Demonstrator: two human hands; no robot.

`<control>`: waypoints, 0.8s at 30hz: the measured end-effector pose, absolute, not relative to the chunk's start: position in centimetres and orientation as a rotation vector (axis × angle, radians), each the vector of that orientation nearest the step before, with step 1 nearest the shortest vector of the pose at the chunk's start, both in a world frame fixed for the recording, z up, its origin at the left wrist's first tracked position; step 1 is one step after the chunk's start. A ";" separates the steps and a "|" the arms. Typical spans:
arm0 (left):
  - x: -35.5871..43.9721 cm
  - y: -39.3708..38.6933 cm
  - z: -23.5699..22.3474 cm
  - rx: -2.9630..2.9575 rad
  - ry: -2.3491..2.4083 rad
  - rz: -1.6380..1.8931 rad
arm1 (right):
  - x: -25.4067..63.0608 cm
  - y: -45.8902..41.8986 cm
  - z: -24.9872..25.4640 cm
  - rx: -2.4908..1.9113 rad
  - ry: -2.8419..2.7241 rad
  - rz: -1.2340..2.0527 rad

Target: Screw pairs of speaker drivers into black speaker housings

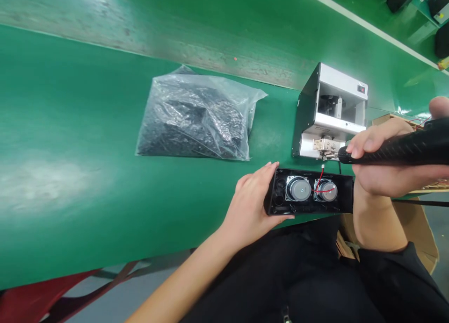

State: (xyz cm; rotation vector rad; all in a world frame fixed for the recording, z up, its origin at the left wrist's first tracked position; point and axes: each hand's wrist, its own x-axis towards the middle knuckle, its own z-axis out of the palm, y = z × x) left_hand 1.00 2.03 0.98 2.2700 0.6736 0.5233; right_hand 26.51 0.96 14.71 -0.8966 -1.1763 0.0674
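Note:
My left hand (250, 204) grips the left end of a black speaker housing (345, 192) at the bench's near edge. Two round silver speaker drivers (299, 189) sit inside it, with a thin red wire (322, 174) running up to a small white plug. My right hand (380, 159) is wrapped round a black electric screwdriver (396, 151) held level, its nose pointing left. That nose meets the metal outlet of a silver and black screw feeder (310, 143) behind the housing. Whether a screw is on the bit is too small to tell.
A clear plastic bag (196, 117) of small black parts lies on the green bench (87, 140), left of the feeder. Cardboard boxes (417, 225) stand at the right, below and beside the bench. A red chair (45, 297) shows at the lower left.

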 end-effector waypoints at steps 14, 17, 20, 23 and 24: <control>1.0 2.0 1.1 2.241 0.687 0.483 | 25.8 1.8 15.2 -1.033 -1.002 0.088; 1.0 2.0 1.0 2.238 0.690 0.455 | 25.8 1.7 15.3 -1.050 -0.980 0.078; 1.0 2.1 1.0 2.238 0.693 0.447 | 25.9 1.7 15.4 -1.048 -0.969 0.083; 1.0 2.1 0.9 2.248 0.688 0.460 | 25.8 1.7 15.4 -1.077 -0.941 0.067; 1.0 2.1 0.9 2.251 0.687 0.466 | 25.7 1.8 15.3 -1.088 -0.938 0.059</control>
